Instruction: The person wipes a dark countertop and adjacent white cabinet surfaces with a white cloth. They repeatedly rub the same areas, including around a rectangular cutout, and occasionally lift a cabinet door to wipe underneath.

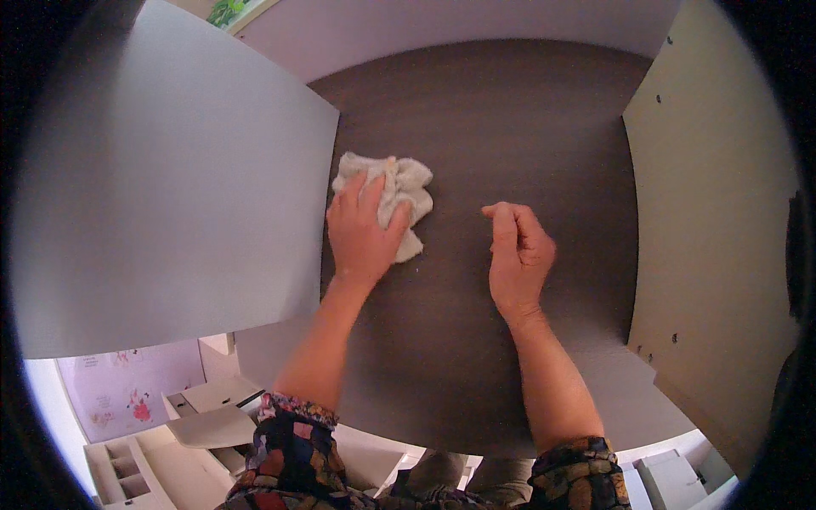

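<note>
My left hand point(362, 233) lies spread on a crumpled off-white cloth point(411, 191), pressing it against a dark brown wood-look board point(459, 357). The cloth bunches up past the fingertips and out to the right of the thumb. It sits close to the foot of the left panel. Over the same board, to the right, is my right hand point(519, 248). Its fingers are curled in with the tips drawn together, and nothing shows in them. Whether this hand touches the board is hard to tell. A tiny pale speck point(417, 270) lies on the board below the cloth.
A smooth grey-white panel point(178, 191) rises at the left. Along the right stands a cream panel point(701, 191) with several small holes. A pale wall point(472, 22) borders the far edge. Lower left is pale furniture with compartments point(124, 468); lower right, a white box-like unit point(669, 478).
</note>
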Available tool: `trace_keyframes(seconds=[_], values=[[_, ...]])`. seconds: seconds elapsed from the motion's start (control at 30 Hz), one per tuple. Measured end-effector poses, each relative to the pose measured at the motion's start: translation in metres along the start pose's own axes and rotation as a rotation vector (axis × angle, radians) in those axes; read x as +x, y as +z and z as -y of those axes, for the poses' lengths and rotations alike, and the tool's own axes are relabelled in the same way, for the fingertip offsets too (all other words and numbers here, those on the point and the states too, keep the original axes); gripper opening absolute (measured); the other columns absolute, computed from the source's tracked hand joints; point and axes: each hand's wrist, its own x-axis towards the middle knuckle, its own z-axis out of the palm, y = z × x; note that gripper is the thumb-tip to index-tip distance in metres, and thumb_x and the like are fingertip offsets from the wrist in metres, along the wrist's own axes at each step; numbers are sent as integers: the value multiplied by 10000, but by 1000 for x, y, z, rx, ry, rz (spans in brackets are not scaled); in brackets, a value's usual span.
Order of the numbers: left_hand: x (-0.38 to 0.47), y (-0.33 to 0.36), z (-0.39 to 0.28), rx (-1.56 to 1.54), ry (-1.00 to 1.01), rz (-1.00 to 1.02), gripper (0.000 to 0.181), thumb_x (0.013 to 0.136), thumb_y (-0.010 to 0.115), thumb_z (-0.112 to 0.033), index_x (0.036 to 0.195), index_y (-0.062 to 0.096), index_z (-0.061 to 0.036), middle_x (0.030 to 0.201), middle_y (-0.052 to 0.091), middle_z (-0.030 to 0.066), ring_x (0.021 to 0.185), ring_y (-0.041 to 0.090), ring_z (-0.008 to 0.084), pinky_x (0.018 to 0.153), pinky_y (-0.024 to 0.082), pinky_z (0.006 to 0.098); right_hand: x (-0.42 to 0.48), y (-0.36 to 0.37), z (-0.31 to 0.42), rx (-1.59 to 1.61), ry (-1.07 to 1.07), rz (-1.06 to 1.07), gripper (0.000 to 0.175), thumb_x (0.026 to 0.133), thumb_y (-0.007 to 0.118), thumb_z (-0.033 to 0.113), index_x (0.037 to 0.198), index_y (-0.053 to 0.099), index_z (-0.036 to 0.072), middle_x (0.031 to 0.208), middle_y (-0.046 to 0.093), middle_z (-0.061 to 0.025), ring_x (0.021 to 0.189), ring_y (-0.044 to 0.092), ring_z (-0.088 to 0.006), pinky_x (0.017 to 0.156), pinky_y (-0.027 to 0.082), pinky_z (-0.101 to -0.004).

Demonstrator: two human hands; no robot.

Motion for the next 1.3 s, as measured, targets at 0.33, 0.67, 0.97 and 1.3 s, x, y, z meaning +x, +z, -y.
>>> trace_keyframes(seconds=[0.33, 0.67, 0.97, 1.3], values=[[161, 75, 25, -55, -141, 95, 687, 907, 687, -572, 1435, 639, -135, 1422, 626, 180, 1303, 598, 388, 1069, 489, 512, 2, 1, -2, -27, -55, -16, 142, 1028, 648, 126, 999, 745, 27, 894, 762, -87, 775, 679, -132, 713, 543, -306], [244, 122, -56, 10, -178, 170, 788, 870, 602, -736, 1479, 621, -236, 1406, 666, 169, 1319, 613, 362, 1095, 467, 547, 10, 11, -9, -9, -123, -45, 161, 1048, 637, 138, 1010, 745, 25, 798, 655, 44, 714, 537, -31, 642, 452, -233], [221, 135, -166, -89, 175, 48, 647, 800, 701, -652, 1328, 724, -279, 1269, 710, 123, 1229, 640, 363, 996, 500, 566, 9, 8, -10, -17, -150, -105, 184, 1057, 628, 144, 988, 749, 24, 746, 610, 56, 665, 504, -21, 603, 412, -223], [201, 108, -53, -15, -27, 36, 667, 794, 729, -629, 1345, 712, -254, 1313, 688, 130, 1248, 636, 357, 1008, 509, 573, 6, 3, -1, 53, -70, -82, 182, 1051, 622, 143, 997, 750, 25, 837, 705, -11, 726, 588, -64, 661, 469, -262]])
